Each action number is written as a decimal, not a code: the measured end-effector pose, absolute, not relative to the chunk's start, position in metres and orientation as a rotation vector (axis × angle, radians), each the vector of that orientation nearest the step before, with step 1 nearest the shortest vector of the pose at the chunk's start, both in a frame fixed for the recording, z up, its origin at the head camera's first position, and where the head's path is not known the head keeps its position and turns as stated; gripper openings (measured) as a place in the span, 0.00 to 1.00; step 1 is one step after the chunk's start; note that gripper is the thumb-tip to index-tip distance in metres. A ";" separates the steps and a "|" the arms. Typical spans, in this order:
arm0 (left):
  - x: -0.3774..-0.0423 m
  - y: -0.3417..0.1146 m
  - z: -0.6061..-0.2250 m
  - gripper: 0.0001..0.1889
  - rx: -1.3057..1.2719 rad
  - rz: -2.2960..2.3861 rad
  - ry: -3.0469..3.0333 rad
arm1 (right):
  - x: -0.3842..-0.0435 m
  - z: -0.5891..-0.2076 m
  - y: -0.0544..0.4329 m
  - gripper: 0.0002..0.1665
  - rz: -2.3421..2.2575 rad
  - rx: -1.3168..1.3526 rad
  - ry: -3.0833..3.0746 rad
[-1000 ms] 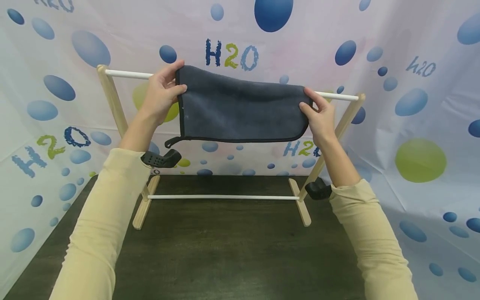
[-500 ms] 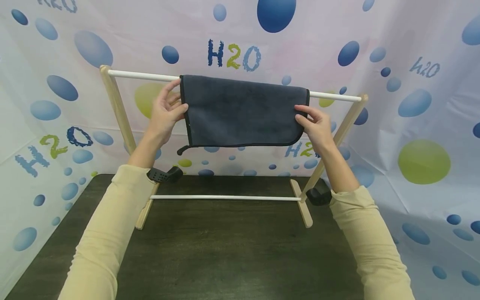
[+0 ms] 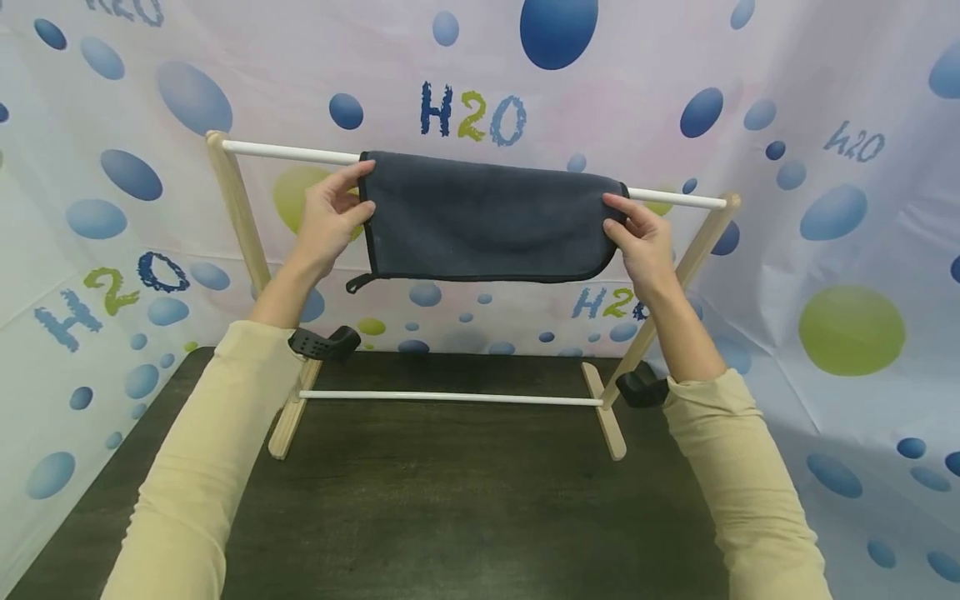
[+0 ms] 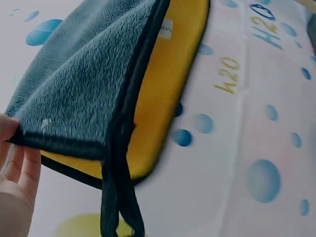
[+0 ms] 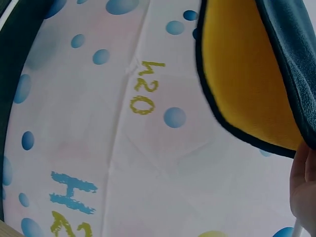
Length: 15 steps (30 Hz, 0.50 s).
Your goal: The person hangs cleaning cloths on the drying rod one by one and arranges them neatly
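Observation:
A dark grey towel with black edging hangs folded over the white top rail of a wooden rack. My left hand pinches its left edge between thumb and fingers, close to the rail. At the opposite edge, my right hand pinches the cloth the same way. In the left wrist view the towel's fluffy grey face shows, with a yellow underside behind it and a black hanging loop at the corner. The right wrist view also shows the yellow side beyond the front layer.
Wooden posts hold the rack up at both ends, with feet on the dark table. A lower white bar joins them. A curtain printed with bubbles and "H2O" surrounds the table at the back and sides.
The towel came down onto the rail and its front bottom edge has since risen slightly. My right hand slid down the edge, then moved a little up and outward; the left hand lowered slightly.

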State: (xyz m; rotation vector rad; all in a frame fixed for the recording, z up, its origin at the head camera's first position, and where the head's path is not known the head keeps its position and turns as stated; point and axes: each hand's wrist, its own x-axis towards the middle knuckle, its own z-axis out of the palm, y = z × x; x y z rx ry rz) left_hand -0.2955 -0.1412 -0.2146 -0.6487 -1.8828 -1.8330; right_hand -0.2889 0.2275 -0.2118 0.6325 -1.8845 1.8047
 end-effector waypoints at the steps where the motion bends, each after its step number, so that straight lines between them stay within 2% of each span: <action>1: -0.295 -0.140 -0.208 0.24 -0.638 -1.828 -1.880 | -0.289 -0.210 0.228 0.20 1.805 0.628 -1.868; 8: -0.298 -0.135 -0.182 0.23 -0.552 -1.813 -1.879 | -0.290 -0.206 0.227 0.21 1.815 0.603 -1.814; 15: -0.301 -0.131 -0.196 0.18 -0.487 -1.793 -1.846 | -0.291 -0.222 0.232 0.22 1.810 0.561 -1.890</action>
